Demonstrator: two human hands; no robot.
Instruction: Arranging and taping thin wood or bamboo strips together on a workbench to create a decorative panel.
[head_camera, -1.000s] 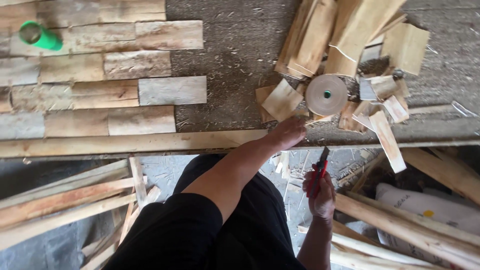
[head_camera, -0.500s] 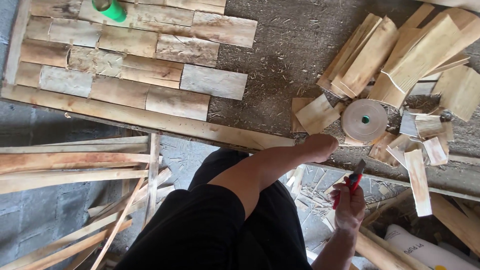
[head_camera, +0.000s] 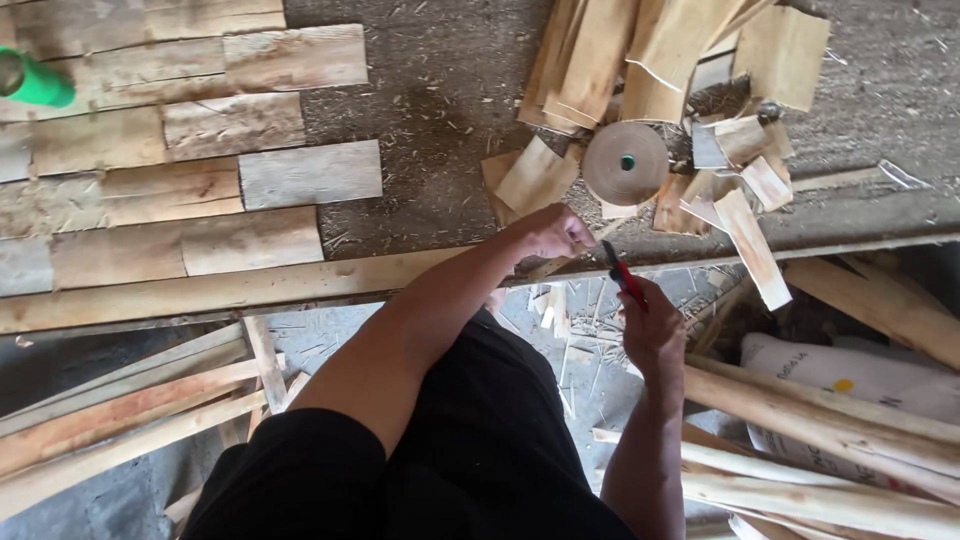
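Head view. Left hand (head_camera: 548, 232) rests at the near edge of the workbench (head_camera: 440, 150), fingers curled together, pinching a thin wood sliver (head_camera: 552, 266). Right hand (head_camera: 652, 330), below the bench edge, is closed around a red-handled cutter (head_camera: 622, 274), blade tip just beside the left hand. Brown tape roll (head_camera: 625, 163) lies flat among veneer scraps (head_camera: 640, 60), near the left hand. Green cup (head_camera: 35, 80) lies tipped at the far left on the joined veneer sheets (head_camera: 180, 170); contents not visible. White sack (head_camera: 850, 375) at lower right, contents hidden.
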